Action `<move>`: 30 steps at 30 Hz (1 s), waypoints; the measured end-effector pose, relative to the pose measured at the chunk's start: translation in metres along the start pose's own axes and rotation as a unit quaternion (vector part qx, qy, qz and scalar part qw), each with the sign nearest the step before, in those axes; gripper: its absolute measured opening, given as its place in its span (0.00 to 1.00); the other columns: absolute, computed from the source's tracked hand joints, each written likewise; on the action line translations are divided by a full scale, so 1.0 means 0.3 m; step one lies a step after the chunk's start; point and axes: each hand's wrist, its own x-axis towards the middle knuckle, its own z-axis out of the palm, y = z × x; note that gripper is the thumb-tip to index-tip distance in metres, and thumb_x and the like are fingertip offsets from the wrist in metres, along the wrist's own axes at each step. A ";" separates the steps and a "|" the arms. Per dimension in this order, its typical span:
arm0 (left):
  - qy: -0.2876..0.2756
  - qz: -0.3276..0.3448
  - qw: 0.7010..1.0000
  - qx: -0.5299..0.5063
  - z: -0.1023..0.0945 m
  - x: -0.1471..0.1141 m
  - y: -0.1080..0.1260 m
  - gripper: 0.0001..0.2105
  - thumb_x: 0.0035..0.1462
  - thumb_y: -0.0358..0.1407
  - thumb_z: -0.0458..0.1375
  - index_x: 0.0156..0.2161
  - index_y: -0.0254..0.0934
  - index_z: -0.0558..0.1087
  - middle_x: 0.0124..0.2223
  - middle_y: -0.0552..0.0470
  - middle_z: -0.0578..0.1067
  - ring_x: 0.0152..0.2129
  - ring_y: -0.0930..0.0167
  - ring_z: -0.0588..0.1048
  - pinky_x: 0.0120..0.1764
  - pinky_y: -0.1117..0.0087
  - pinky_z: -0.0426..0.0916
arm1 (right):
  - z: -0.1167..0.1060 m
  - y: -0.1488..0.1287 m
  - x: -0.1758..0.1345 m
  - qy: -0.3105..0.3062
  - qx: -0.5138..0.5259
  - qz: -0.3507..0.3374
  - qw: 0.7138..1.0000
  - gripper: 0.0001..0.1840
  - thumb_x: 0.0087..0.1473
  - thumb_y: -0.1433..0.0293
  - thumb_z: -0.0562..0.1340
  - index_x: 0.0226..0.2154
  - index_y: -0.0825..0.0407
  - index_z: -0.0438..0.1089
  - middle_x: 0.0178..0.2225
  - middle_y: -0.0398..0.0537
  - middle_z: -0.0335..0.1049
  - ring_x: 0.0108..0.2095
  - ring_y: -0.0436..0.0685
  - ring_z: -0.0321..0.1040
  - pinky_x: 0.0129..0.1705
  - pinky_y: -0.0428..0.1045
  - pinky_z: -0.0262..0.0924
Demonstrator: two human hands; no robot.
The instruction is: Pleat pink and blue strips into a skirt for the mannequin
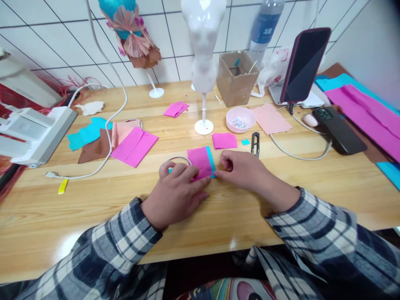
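Note:
A pink crepe paper piece [200, 161] lies on the wooden table in front of me, with a narrow blue strip [210, 160] along its right edge. My left hand [179, 189] rests on the paper's left and lower part, fingers spread and pressing down. Under and beside those fingers a bit of blue and a thin curved cord show, partly hidden. At the strip's lower end, the thumb and forefinger of my right hand [242, 171] are pinched together. Just beyond the right hand lie black thread snips [255, 144], a small blue scrap [245, 142] and a folded pink piece [224, 141].
Behind stand a white mannequin [203, 75], a dressed mannequin [137, 37], a cardboard box [233, 85] and a pink bowl [231, 124] of sequins. Paper pieces [135, 146] and a power strip [46, 135] lie left; phones [339, 129] and coloured sheets [368, 112] right.

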 end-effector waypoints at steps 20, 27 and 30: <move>-0.093 -0.115 0.973 -0.174 -0.039 -0.002 -0.143 0.13 0.54 0.43 0.62 0.36 0.37 0.67 0.37 0.51 0.72 0.34 0.66 0.68 0.39 0.64 0.62 | 0.014 -0.005 -0.015 -0.009 -0.062 -0.186 0.981 0.07 0.58 0.67 0.63 0.36 0.45 0.78 0.34 0.42 0.75 0.37 0.55 0.69 0.36 0.49 0.57; -0.097 -0.171 0.975 -0.106 -0.048 -0.047 -0.282 0.09 0.58 0.43 0.56 0.35 0.39 0.70 0.36 0.51 0.73 0.37 0.65 0.70 0.42 0.63 0.62 | 0.009 0.006 -0.018 0.027 -0.006 -0.195 0.980 0.06 0.55 0.69 0.65 0.38 0.48 0.76 0.33 0.42 0.74 0.34 0.52 0.68 0.35 0.47 0.57; -0.044 -0.200 0.977 -0.057 -0.050 -0.052 -0.282 0.12 0.57 0.46 0.58 0.37 0.39 0.71 0.39 0.49 0.74 0.40 0.62 0.71 0.44 0.59 0.60 | -0.004 0.010 -0.019 0.018 -0.042 -0.228 0.973 0.05 0.57 0.69 0.63 0.35 0.48 0.76 0.34 0.44 0.74 0.37 0.54 0.69 0.37 0.48 0.58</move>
